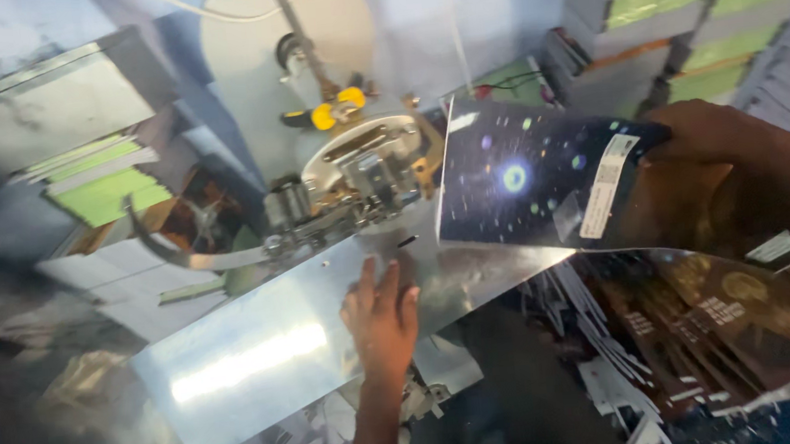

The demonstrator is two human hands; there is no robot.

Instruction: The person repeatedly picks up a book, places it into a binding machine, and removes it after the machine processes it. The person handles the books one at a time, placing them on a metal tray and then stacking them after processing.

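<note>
Here we hold a glossy dark printed cover sheet (529,177) in our right hand (706,133), fingers pinched shut on its right edge beside a white label strip (607,186). The sheet is tilted up on edge, its long axis running from our right hand leftward toward the stitching machine head (358,182), with the left edge just beside that head. Our left hand (382,314) lies open, palm down and fingers spread, flat on the shiny metal work plate (245,359) below the machine head, holding nothing. Right of the plate lies a fanned pile of dark printed covers (727,317). Stacks of green and white paper (100,176) stand left of the machine head, more stacks (672,17) to its upper right, and paper scraps (607,356) lie below the plate.
</note>
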